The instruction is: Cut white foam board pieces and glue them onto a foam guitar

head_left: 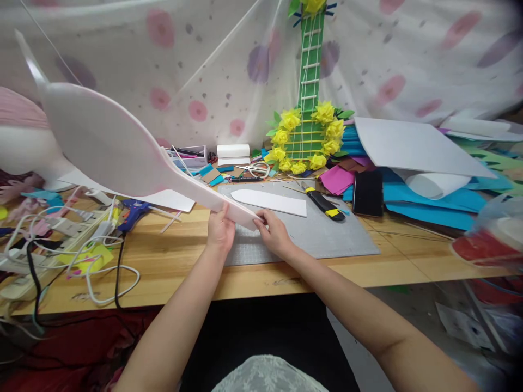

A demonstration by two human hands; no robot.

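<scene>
hands [222, 230] [275, 234] on white cutout [110, 141], cutter [323, 203], phone [368, 194] nearby

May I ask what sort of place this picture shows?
It is probably a craft workspace: a gray gridded cutting mat lies on a light wooden table, a black-and-yellow utility knife rests on it, and a green guitar-shaped decoration with yellow flowers stands behind.

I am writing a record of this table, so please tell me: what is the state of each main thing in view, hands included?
White cutout, held up at a slant
Left hand, closed on the cutout
Right hand, pinching the cutout's end
White strip, flat on the cutting mat
Utility knife, lying down, blade unclear
Phone, screen dark
Glue gun, lying down
Scissors, lying down, blades unclear
Flower-covered guitar, upright
</scene>
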